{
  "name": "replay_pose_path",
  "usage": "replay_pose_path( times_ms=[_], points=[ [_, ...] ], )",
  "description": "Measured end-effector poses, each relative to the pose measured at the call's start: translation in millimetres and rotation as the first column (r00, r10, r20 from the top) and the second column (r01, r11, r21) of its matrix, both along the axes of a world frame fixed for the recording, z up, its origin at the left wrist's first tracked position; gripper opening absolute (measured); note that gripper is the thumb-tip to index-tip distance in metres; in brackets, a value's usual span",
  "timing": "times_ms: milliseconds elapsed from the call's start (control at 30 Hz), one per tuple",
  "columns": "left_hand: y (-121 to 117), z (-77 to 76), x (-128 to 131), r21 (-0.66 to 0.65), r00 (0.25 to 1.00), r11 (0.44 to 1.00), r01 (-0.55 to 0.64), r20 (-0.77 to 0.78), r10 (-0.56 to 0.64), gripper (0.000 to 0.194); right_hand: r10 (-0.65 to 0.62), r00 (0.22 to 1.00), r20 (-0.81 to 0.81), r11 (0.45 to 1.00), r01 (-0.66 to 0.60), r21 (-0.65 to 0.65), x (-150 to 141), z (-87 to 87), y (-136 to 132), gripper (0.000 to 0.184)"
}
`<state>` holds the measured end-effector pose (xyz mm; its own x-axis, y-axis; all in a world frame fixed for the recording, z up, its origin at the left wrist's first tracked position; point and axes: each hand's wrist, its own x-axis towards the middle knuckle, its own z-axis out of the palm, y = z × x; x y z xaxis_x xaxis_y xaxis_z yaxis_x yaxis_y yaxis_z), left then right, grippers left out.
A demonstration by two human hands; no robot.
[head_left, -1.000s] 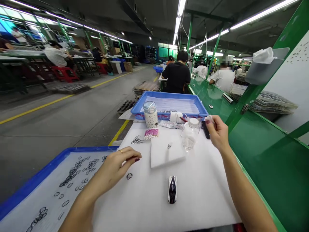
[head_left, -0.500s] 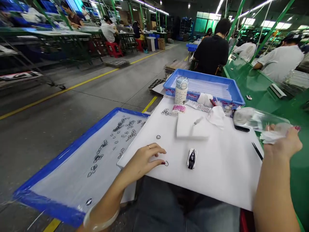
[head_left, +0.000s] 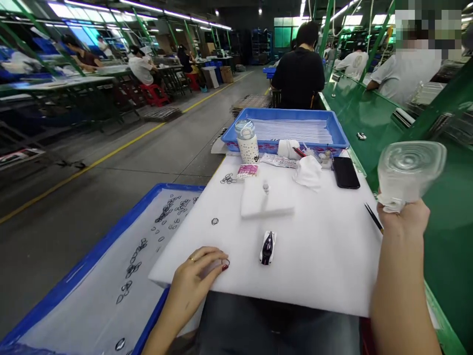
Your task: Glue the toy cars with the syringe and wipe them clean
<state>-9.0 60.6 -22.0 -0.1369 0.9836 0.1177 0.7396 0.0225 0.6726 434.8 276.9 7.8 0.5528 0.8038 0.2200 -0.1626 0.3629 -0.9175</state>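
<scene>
My left hand (head_left: 199, 271) is low over the white foam sheet, its thumb and index finger closed in on a thin black ring (head_left: 228, 264). Whether the ring is off the foam I cannot tell. My right hand (head_left: 406, 219) grips a clear plastic bottle (head_left: 410, 167), tipped so that its base faces up, with white tissue (head_left: 390, 203) about its lower end. Between the hands, a small white and black toy car (head_left: 267, 248) rests on the foam-covered table (head_left: 314, 266). Another small bunch of black rings (head_left: 215, 222) lies beyond my left hand.
A blue-rimmed tray (head_left: 92, 261) with many black rings is at left. Farther back are a foam block (head_left: 268, 199), a tumbler (head_left: 247, 143), a phone (head_left: 346, 172), tweezers (head_left: 374, 218) and a blue bin (head_left: 284, 116). A green conveyor (head_left: 373, 148) runs along the right; co-workers sit beyond.
My right hand has raised and upturned the bottle, which lay more sideways before. My left thumb and fingers have closed in on the ring. The view has shifted right.
</scene>
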Motion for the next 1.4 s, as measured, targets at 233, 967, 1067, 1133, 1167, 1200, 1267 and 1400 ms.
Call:
replay_pose_path(
  times_ms=[233, 967, 1067, 1133, 1167, 1200, 1267, 1400],
  points=[
    [-1.5, -7.2, 6.1, 0.313, 0.986, 0.939, 0.145, -0.126, -0.111, 0.017, -0.413, 0.909, 0.055, 0.897, 0.396, 0.196, -43.8, 25.8, -18.6, 0.031],
    [53.3, 17.6, 0.2, -0.145, 0.662, 0.758, 0.636, -0.402, -0.633, 0.031, 0.475, 0.879, 0.047, 0.880, -0.475, 0.000, -89.2, 106.6, -104.9, 0.049],
    [50.3, 18.7, 4.0, -0.157, 0.661, 0.778, 0.608, -0.444, -0.606, 0.032, 0.460, 0.888, 0.015, 0.885, -0.457, -0.089, -80.4, 73.4, -135.1, 0.046],
    [46.3, 20.7, 6.2, -0.170, 0.674, 0.792, 0.586, -0.441, -0.593, 0.029, 0.474, 0.880, -0.017, 0.867, -0.470, -0.165, -75.7, 50.3, -148.4, 0.044],
    [44.0, 22.6, 7.3, -0.175, 0.686, 0.804, 0.568, -0.440, -0.580, 0.027, 0.474, 0.880, -0.040, 0.860, -0.472, -0.195, -74.3, 39.4, -154.1, 0.043],
    [41.7, 24.9, 8.3, -0.177, 0.700, 0.818, 0.547, -0.440, -0.563, 0.026, 0.464, 0.883, -0.067, 0.858, -0.467, -0.214, -73.7, 29.0, -159.5, 0.042],
    [37.1, 29.3, 10.8, -0.177, 0.729, 0.843, 0.508, -0.432, -0.530, 0.022, 0.428, 0.893, -0.140, 0.858, -0.450, -0.248, -75.1, 10.1, -169.6, 0.041],
    [25.8, 26.7, 19.3, -0.064, 0.800, 0.887, 0.457, -0.406, -0.441, 0.018, 0.308, 0.905, -0.294, 0.869, -0.393, -0.301, -81.5, -17.8, -183.9, 0.037]
  ],
)
